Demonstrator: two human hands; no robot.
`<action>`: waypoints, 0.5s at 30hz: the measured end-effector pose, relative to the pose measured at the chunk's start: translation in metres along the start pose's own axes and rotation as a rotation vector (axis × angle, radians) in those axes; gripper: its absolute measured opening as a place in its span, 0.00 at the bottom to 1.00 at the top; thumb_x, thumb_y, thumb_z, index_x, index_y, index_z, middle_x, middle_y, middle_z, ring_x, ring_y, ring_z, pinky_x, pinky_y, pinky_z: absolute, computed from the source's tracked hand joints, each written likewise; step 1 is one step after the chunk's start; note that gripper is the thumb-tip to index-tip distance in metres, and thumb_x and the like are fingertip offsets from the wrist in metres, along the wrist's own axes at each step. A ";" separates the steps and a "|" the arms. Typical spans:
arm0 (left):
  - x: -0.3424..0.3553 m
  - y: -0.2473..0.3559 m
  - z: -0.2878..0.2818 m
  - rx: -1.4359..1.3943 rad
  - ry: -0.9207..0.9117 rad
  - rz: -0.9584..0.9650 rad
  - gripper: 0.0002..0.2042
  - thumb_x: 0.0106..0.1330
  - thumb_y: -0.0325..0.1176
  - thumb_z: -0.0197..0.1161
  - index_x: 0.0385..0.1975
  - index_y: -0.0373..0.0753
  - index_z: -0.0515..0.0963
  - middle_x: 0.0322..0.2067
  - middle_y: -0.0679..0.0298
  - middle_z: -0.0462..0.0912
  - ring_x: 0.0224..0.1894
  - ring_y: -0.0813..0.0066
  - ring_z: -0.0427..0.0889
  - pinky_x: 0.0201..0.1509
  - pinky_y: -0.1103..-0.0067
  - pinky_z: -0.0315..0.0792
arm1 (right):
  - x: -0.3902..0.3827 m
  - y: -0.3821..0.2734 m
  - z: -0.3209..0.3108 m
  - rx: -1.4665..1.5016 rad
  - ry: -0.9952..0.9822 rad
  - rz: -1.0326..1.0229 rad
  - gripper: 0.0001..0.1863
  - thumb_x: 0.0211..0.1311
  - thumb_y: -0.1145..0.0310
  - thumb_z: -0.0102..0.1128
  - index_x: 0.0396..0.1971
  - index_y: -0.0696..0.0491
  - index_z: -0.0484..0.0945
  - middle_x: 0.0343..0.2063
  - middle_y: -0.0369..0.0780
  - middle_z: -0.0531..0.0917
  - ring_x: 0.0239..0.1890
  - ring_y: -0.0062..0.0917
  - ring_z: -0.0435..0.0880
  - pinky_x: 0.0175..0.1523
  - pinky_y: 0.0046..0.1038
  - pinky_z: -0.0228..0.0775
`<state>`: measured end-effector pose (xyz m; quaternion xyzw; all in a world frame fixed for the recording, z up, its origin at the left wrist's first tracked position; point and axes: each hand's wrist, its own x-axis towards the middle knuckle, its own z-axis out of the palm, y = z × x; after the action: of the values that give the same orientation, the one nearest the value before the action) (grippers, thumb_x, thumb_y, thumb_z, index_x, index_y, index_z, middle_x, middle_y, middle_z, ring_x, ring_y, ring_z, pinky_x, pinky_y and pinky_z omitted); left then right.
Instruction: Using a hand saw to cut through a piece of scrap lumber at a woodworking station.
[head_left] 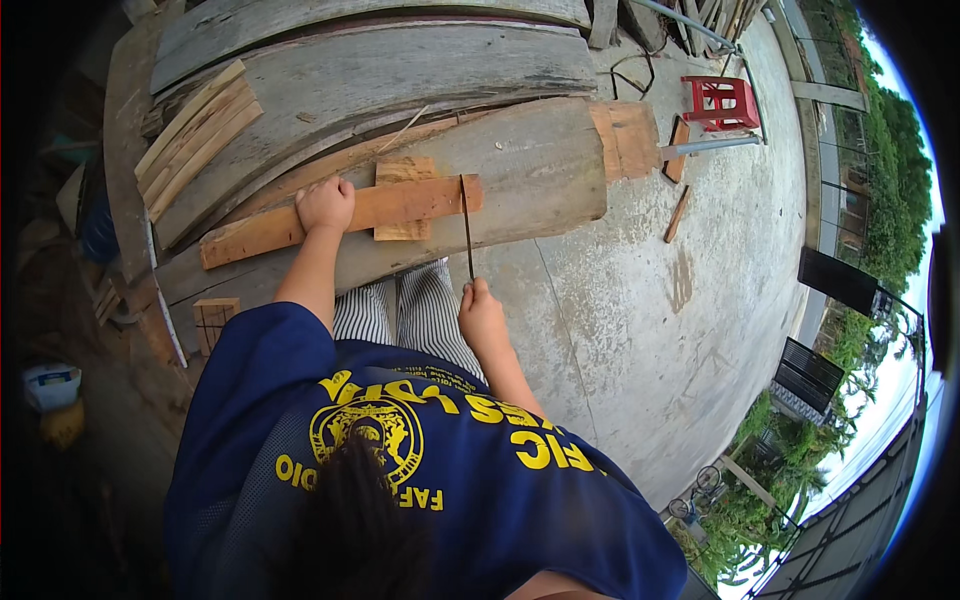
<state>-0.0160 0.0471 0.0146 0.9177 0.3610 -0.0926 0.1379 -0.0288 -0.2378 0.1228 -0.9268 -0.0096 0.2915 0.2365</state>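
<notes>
A reddish-brown plank lies across a lighter wooden block on a large weathered board. My left hand is closed on the plank left of the block, pressing down on it. In my right hand, nearer to me, is the handle end of a saw, gripped in closed fingers. Its thin dark blade crosses the plank close to the right end and points away from me. The blade's teeth are too small to make out.
Long grey boards are stacked beyond the work, with light wood strips at their left. A short wood block sits by my left elbow. On the concrete at right are wood offcuts, a metal pipe and a red stool.
</notes>
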 end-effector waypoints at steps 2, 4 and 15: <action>-0.001 -0.003 0.002 0.026 -0.023 -0.005 0.18 0.62 0.43 0.42 0.27 0.41 0.81 0.29 0.58 0.83 0.37 0.64 0.80 0.50 0.68 0.64 | 0.005 0.006 0.004 -0.012 -0.009 0.018 0.12 0.65 0.64 0.45 0.34 0.58 0.69 0.27 0.58 0.78 0.34 0.56 0.76 0.37 0.49 0.69; 0.001 0.001 0.002 0.059 -0.068 0.009 0.21 0.61 0.43 0.41 0.25 0.38 0.81 0.29 0.56 0.83 0.36 0.62 0.81 0.48 0.67 0.66 | 0.015 0.006 0.001 -0.056 0.006 0.055 0.11 0.65 0.64 0.44 0.34 0.57 0.69 0.27 0.58 0.78 0.34 0.56 0.76 0.38 0.50 0.69; 0.020 0.005 -0.018 0.054 -0.364 -0.044 0.23 0.62 0.44 0.41 0.31 0.35 0.81 0.35 0.49 0.82 0.39 0.55 0.81 0.49 0.65 0.70 | 0.039 0.003 0.003 -0.065 0.022 -0.040 0.12 0.65 0.62 0.43 0.34 0.56 0.68 0.26 0.58 0.79 0.32 0.56 0.77 0.36 0.51 0.69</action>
<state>0.0033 0.0620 0.0266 0.8811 0.3473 -0.2697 0.1743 0.0012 -0.2331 0.0981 -0.9368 -0.0349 0.2760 0.2122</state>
